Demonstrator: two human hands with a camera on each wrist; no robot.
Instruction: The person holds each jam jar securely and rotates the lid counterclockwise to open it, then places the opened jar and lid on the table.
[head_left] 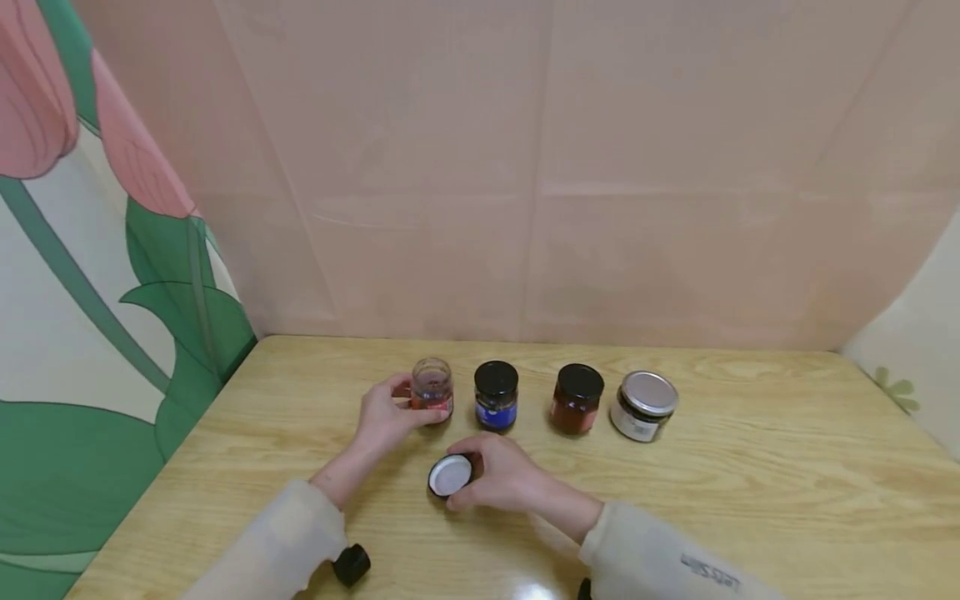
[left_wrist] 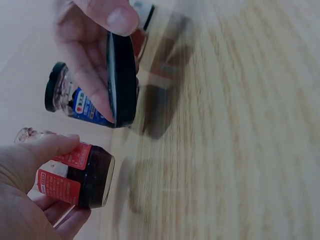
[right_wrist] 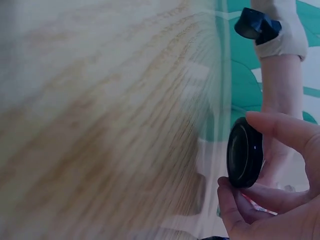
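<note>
My left hand (head_left: 386, 419) grips a glass jar (head_left: 432, 385) with a red label and no lid, at the left end of a row of jars. In the left wrist view the jar (left_wrist: 75, 175) shows dark contents near its base, with the thumb across the label. My right hand (head_left: 504, 475) pinches a round black jar lid (head_left: 450, 476) by its rim, its pale inner face toward the head camera. The right wrist view shows the lid's black outer face (right_wrist: 244, 154) between thumb and fingers, held above the table.
Right of the held jar stand a blue-labelled jar (head_left: 496, 397) with a black lid, a dark red jar (head_left: 577, 400) with a black lid, and a wider jar (head_left: 645, 407) with a silver lid. All are on the wooden table (head_left: 750, 467), before a pink cloth backdrop (head_left: 420, 167).
</note>
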